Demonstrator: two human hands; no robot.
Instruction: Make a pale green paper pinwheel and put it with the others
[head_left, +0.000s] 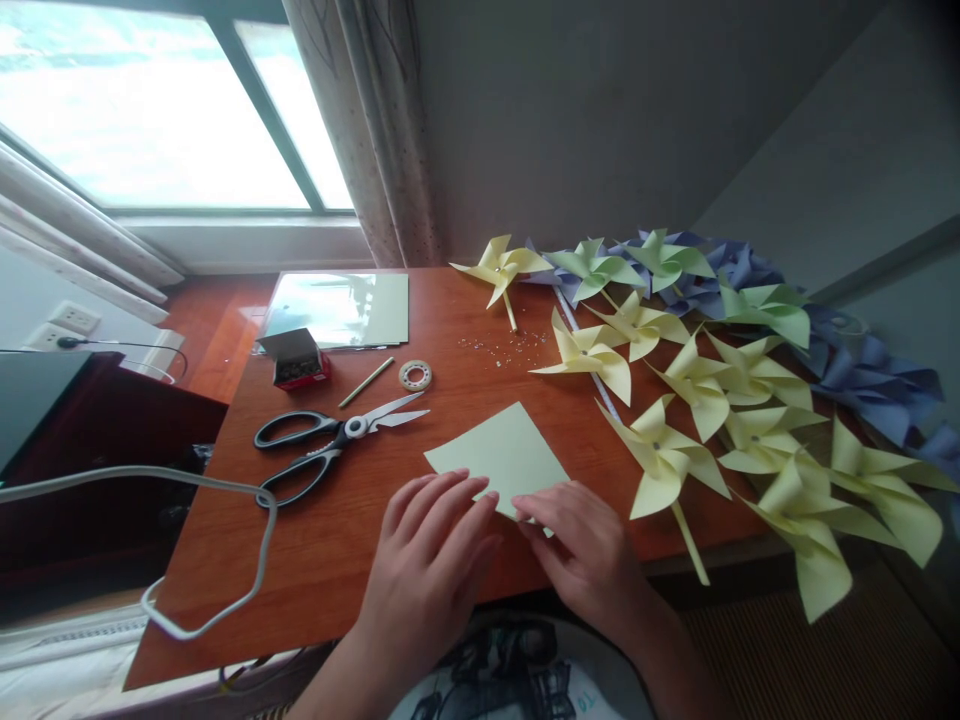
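Observation:
A square sheet of pale green paper (pixel 510 445) lies on the wooden table in front of me, one corner pointing towards me. My right hand (pixel 581 535) is closed on its near corner, thumb and fingers pinching the edge, which looks slightly curled. Over the sheet's left near edge lies my left hand (pixel 431 550), its fingers stretched out and a little bent. The fingers cover part of the near edge. Beyond the left hand, large scissors (pixel 352 428) with black handles rest with blades apart.
Many yellow pinwheels (pixel 660 450), with green pinwheels (pixel 596 268) and purple pinwheels (pixel 877 385), cover the table's right side. At left are a small red box (pixel 301 368), a tape roll (pixel 415 375), a paper stick (pixel 367 382), a glossy packet (pixel 322 310) and a white cable (pixel 262 550).

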